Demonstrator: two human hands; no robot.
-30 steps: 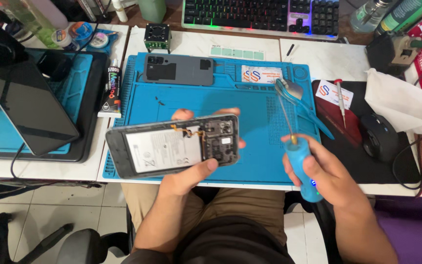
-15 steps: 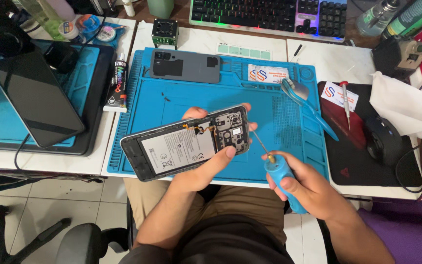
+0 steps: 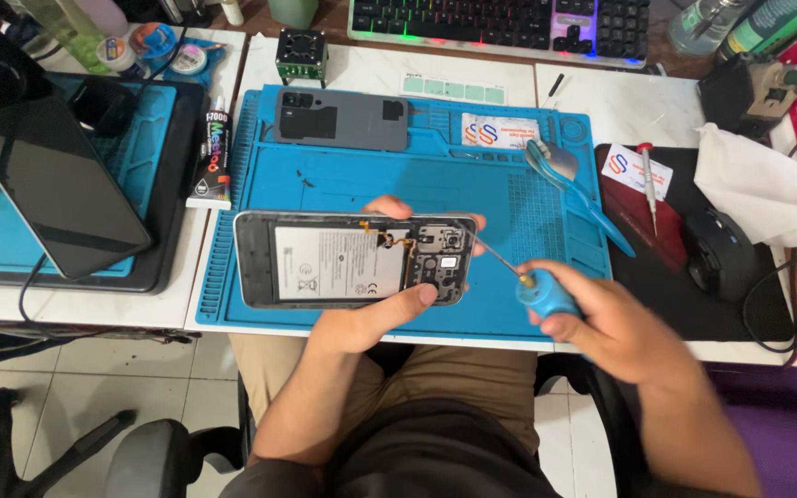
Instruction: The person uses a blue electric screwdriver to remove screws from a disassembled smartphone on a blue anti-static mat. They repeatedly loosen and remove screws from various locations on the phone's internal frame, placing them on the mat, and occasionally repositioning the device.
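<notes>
Opened flat phone (image 3: 352, 259) in left hand (image 3: 371, 318), blue-handled screwdriver (image 3: 532, 286) in right hand (image 3: 606, 323)

I have levelled the opened phone (image 3: 357, 261) in my left hand (image 3: 375, 318), and my right hand (image 3: 601, 318) has brought the blue screwdriver (image 3: 537, 288) tip to its edge.

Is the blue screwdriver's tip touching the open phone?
Cannot tell. In the head view, the screwdriver shaft reaches the opened phone at its right edge, but the thin tip is too blurred to show contact or gap.
</notes>
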